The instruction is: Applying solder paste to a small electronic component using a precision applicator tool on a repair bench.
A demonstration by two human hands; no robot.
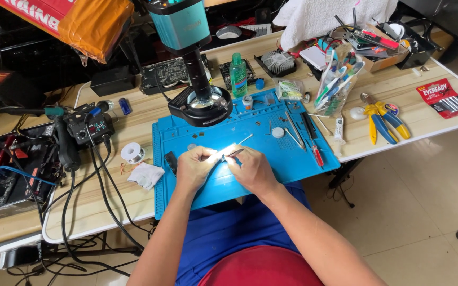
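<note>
My left hand [194, 168] and my right hand [253, 169] meet over the blue work mat [292, 153], under the bright spot of the ring light. The left hand pinches a small bright part [226, 152], too washed out to identify. Gripped in the right hand is a thin dark tool [236, 152], probably tweezers, whose tip touches that part. Above both hands stands a teal microscope [184, 32] with a black ring light [202, 106].
Tweezers and a red-handled screwdriver [316, 153] lie on the mat's right side. A soldering station [88, 127] with cables, a solder spool [132, 152] and a white cloth [146, 175] sit to the left. Yellow-blue pliers [380, 122], a battery pack [445, 98], a green bottle [237, 74] lie beyond.
</note>
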